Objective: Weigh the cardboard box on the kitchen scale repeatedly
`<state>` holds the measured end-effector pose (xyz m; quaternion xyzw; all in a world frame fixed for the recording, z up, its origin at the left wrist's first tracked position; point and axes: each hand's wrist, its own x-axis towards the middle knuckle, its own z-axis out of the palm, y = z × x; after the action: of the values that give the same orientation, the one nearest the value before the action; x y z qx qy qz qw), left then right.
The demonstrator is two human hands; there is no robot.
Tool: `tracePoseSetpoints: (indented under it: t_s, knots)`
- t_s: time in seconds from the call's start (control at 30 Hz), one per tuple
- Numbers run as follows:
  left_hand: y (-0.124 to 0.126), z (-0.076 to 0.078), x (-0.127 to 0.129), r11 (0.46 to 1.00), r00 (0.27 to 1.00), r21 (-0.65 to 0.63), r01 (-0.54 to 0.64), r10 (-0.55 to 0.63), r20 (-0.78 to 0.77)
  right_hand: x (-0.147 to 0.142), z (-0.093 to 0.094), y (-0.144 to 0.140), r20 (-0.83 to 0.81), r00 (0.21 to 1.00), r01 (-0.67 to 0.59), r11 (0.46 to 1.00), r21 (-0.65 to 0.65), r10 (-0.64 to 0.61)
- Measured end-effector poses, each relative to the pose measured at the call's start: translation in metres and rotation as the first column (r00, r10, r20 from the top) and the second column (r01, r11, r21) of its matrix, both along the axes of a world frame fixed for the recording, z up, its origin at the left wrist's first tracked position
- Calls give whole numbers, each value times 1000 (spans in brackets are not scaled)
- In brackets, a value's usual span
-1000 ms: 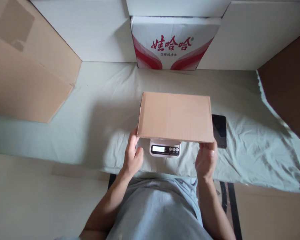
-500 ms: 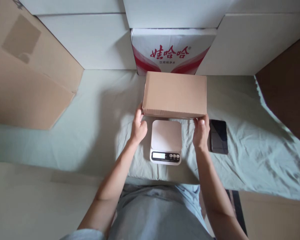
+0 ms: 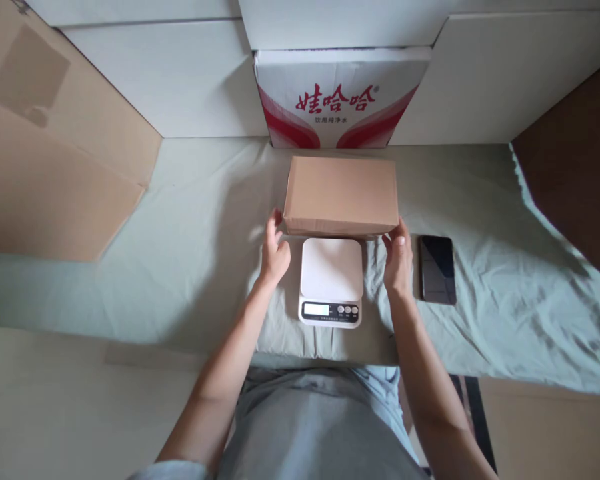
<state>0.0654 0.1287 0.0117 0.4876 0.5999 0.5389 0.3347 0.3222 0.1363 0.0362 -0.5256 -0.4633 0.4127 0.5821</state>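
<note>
A closed brown cardboard box (image 3: 341, 190) rests on the cloth just behind a white kitchen scale (image 3: 331, 270). My left hand (image 3: 274, 252) is at the box's front left corner, with a small gap showing between the fingers and the cardboard; the hand is open. At the front right corner, my right hand (image 3: 398, 260) has its fingers apart, close against the box edge; whether they still touch it I cannot tell. Nothing lies on the scale's platform, and its display is lit, but the reading is too faint to make out.
A black phone (image 3: 437, 269) lies right of my right hand. At the back stands a white and red carton (image 3: 341, 100) with Chinese lettering, among white panels. Large brown cardboard (image 3: 80, 160) stands at left, a darker brown panel (image 3: 575, 167) at right. Wrinkled green cloth (image 3: 190, 267) covers the table.
The cardboard box has gone down onto the cloth, and now sits slightly lower in front of the carton. My fingers have loosened from its sides. The view has shifted a little.
</note>
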Motion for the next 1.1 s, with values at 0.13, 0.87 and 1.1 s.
tracePoseSetpoints:
  t_s: [0.13, 0.87, 1.1]
  knots:
    - [-3, -11, -12, 998, 997, -12, -67, 67, -25, 8, -10, -3, -48, 996, 79, 997, -12, -80]
    - [-13, -24, -6, 987, 960, 92, -135, 153, -234, 12, -30, -4, 62, 985, 160, 987, -25, -159]
    - [-3, -12, -8, 998, 991, 41, -39, 43, -124, 9, -14, -1, 29, 995, 97, 995, -23, -96]
